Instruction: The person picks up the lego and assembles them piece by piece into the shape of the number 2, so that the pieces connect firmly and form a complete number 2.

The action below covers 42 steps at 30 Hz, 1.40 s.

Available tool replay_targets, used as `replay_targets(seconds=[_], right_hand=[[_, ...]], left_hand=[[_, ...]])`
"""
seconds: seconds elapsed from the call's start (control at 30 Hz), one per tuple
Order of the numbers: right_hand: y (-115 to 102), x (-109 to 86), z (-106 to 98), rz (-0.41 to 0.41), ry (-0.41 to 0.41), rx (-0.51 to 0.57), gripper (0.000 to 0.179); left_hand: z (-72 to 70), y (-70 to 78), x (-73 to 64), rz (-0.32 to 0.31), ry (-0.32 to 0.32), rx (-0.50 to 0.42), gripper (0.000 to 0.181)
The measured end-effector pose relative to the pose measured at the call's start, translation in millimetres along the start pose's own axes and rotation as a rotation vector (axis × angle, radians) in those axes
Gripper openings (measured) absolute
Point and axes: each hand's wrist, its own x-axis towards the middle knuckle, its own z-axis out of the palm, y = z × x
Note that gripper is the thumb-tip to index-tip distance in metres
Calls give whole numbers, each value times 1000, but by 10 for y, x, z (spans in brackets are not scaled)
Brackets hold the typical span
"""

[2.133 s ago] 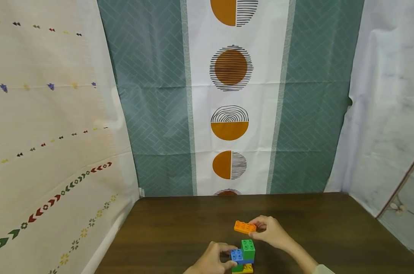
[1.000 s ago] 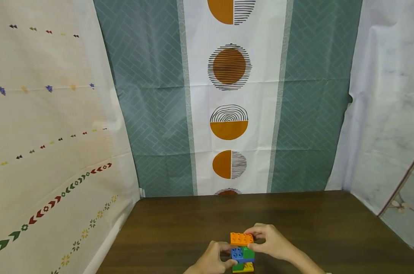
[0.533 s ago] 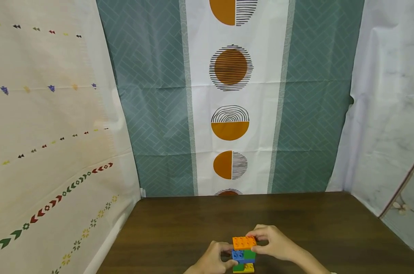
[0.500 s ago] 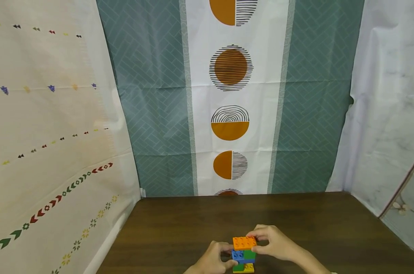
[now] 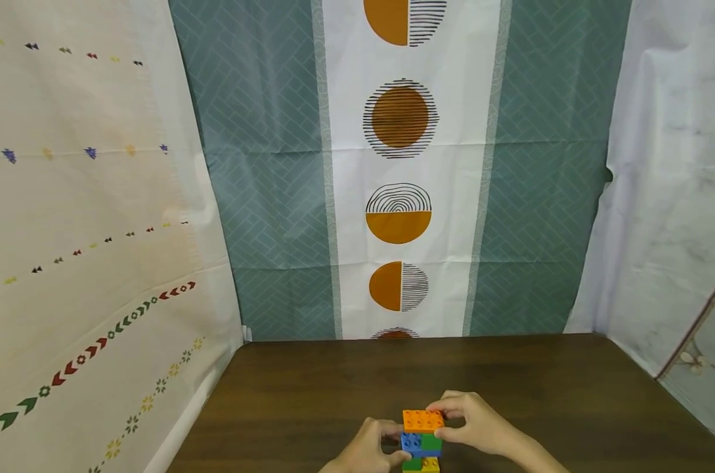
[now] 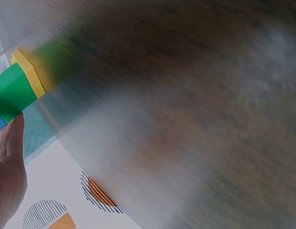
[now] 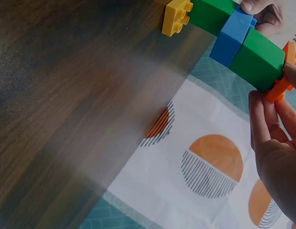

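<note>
In the head view a tower of toy building bricks stands on the table's near side. A yellow brick (image 5: 431,464) forms its base, with a green brick (image 5: 412,464) on it. Above lies a blue brick (image 5: 411,442), which my left hand (image 5: 369,447) grips between thumb and fingers. A second green brick (image 7: 257,59) sits on the blue one's right part. At the top, my right hand (image 5: 474,424) pinches the right end of an orange brick (image 5: 422,420), which lies against that green brick. Whether its studs are fully seated I cannot tell.
The dark wooden table (image 5: 310,381) reaches back to a hanging teal and white cloth (image 5: 262,197). Patterned cream cloth (image 5: 97,263) hangs on the left side, whitish marbled cloth (image 5: 664,197) on the right.
My right hand has brought the orange brick down and slightly left onto the upper green brick. My left hand has kept its grip on the blue brick. Little differs in the last half second.
</note>
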Motion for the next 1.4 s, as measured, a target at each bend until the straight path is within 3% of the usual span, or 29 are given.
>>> replay_targets(seconds=[0.33,0.7,0.87,1.17,1.4], right_hand=[[4,-27,20,-23,-15,19,42],[-75,45,-19,26,-32,11,43],[-94,53,-30,53,-52,1,43],[-118,71,-17,28,-70,-53,45],[-142,89,-5,24,-73,-110,45]], left_hand=[[-3,0,-20,-4,-14,-15,35],[0,-42,1,78,-14,13,31],[6,-39,-10,57,-8,-5,29],[16,-72,-21,19,-6,-95,31],[21,-99,1,52,-1,-87,30]])
